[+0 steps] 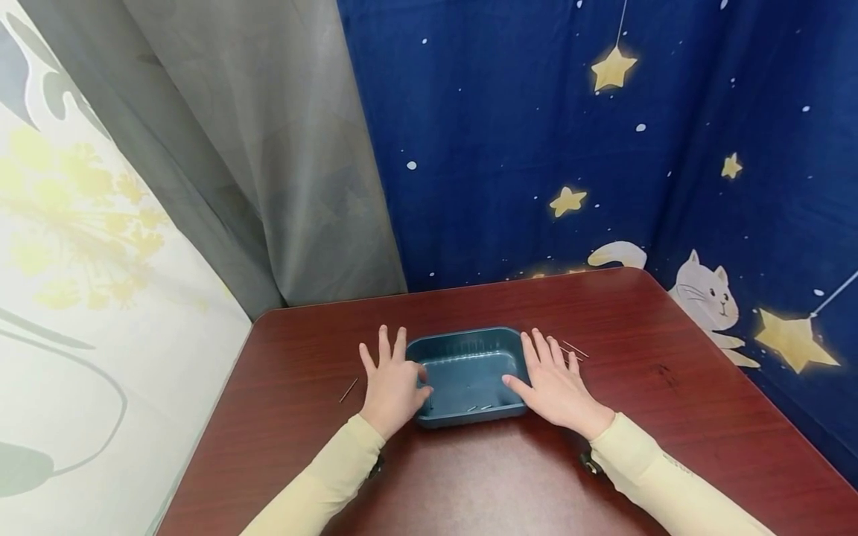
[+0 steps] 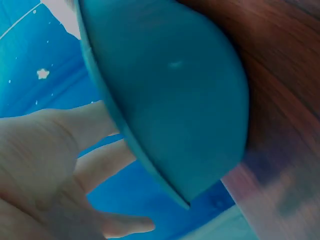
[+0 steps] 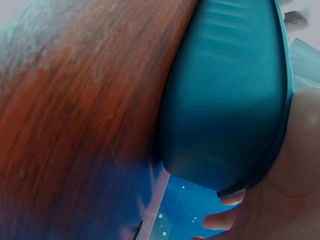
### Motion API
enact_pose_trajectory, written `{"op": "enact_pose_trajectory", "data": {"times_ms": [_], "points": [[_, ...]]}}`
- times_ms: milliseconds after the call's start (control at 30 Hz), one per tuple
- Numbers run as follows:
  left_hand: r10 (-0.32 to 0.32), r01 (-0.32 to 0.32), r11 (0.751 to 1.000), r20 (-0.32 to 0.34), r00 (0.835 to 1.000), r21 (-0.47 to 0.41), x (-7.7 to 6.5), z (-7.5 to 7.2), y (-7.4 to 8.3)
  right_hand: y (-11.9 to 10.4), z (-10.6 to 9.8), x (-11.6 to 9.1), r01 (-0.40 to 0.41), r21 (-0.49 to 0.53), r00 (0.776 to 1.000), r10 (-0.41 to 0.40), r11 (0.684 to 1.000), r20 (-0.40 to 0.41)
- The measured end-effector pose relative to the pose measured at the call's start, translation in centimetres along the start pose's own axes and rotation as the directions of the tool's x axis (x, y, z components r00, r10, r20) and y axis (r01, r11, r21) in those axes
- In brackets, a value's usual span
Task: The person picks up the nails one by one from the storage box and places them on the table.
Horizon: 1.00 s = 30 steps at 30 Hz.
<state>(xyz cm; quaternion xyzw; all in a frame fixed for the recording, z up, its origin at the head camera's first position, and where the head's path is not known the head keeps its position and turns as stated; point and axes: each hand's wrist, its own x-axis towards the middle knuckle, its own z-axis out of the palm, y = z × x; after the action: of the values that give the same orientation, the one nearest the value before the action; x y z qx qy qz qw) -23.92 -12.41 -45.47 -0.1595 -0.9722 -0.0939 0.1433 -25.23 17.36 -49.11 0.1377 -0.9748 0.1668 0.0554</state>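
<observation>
A dark teal plastic tray (image 1: 469, 372) sits on the table, with a couple of small thin metal pieces (image 1: 479, 408) on its floor near the front wall. My left hand (image 1: 394, 387) is over its left end, thumb and index finger bent inward past the rim, the other fingers spread upward. A thin dark line shows by the thumb tip; I cannot tell whether it is held. In the left wrist view, the tray wall (image 2: 175, 100) hides those two fingertips. My right hand (image 1: 556, 383) lies along the right rim with fingers extended and thumb over the inside.
On the reddish-brown table (image 1: 456, 484), a thin metal rod (image 1: 348, 390) lies left of the left hand. Several similar thin rods (image 1: 575, 349) lie beyond the right fingertips. Behind the table's far edge hang a grey curtain (image 1: 322, 186) and a blue star-patterned curtain (image 1: 496, 149).
</observation>
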Motion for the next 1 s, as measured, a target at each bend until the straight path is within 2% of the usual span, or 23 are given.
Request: {"op": "enact_pose_trajectory", "data": {"times_ms": [67, 167, 300, 567, 700, 900, 1000], "points": [[0.018, -0.019, 0.999, 0.007, 1.0, 0.029, -0.1, 0.4, 0.4, 0.0, 0.1, 0.0, -0.005, 0.0, 1.0, 0.005, 1.0, 0.007], [0.06, -0.057, 0.993, -0.021, 0.998, 0.105, 0.0, 1.0, 1.1, 0.1, 0.1, 0.0, -0.003, 0.01, 1.0, 0.002, 1.0, 0.011], [0.101, -0.089, 0.968, -0.041, 0.994, 0.235, 0.1, 1.4, 1.9, 0.0, 0.1, 0.1, 0.001, 0.012, 1.0, -0.001, 1.0, 0.007], [0.042, -0.04, 0.928, 0.003, 0.999, 0.37, 0.3, 2.1, 2.1, 0.0, -0.1, 0.1, -0.001, -0.006, 1.0, 0.001, 1.0, 0.0], [0.007, -0.023, 0.924, 0.043, 0.999, 0.382, 0.6, 2.4, 1.8, 0.0, -0.1, 0.1, 0.003, 0.0, 1.0, -0.003, 1.0, -0.005], [-0.02, -0.011, 0.942, 0.089, 0.996, 0.335, 0.8, 2.6, 1.8, -0.1, 0.0, 0.0, 0.0, 0.008, 1.0, 0.0, 1.0, -0.002], [-0.019, -0.011, 0.947, 0.088, 0.996, 0.321, 0.8, 2.6, 1.8, -0.1, 0.0, 0.0, 0.003, 0.012, 1.0, -0.003, 1.0, -0.019]]}}
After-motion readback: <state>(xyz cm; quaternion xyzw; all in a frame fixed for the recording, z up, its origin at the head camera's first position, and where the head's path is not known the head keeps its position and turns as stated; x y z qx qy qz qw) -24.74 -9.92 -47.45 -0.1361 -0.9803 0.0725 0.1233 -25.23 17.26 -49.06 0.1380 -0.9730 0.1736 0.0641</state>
